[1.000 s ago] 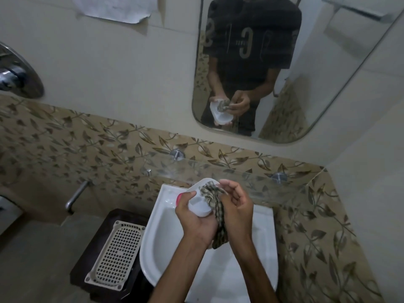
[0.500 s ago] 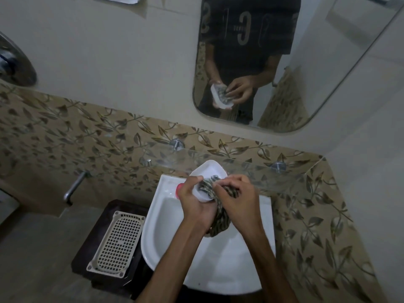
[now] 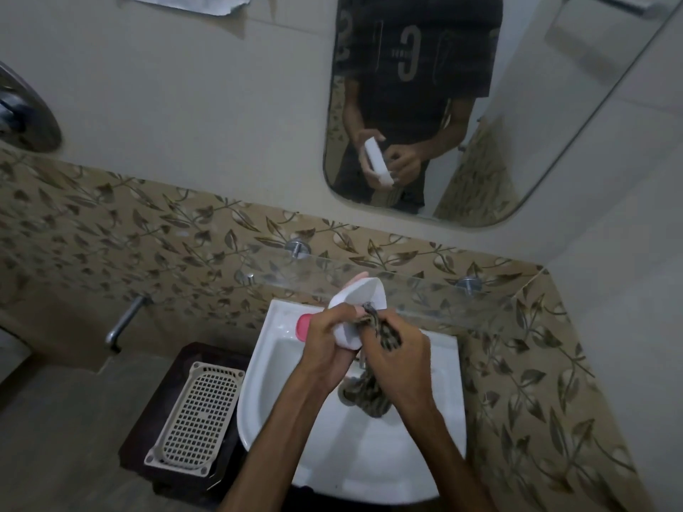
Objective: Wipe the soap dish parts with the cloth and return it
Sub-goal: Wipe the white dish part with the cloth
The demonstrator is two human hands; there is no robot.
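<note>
White basin [image 3: 414, 471], wall mirror [image 3: 576, 116], glass shelf [image 3: 436, 286], pink-capped bottle [image 3: 303, 325]

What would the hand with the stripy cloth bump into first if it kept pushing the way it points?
The right hand points up-left with the cloth, so it would press straight into the white soap dish that the left hand holds. They look about touching already.

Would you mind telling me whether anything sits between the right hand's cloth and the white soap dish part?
Nothing visible does: the right hand presses the patterned cloth straight against the white soap dish part, which the left hand grips.
</note>
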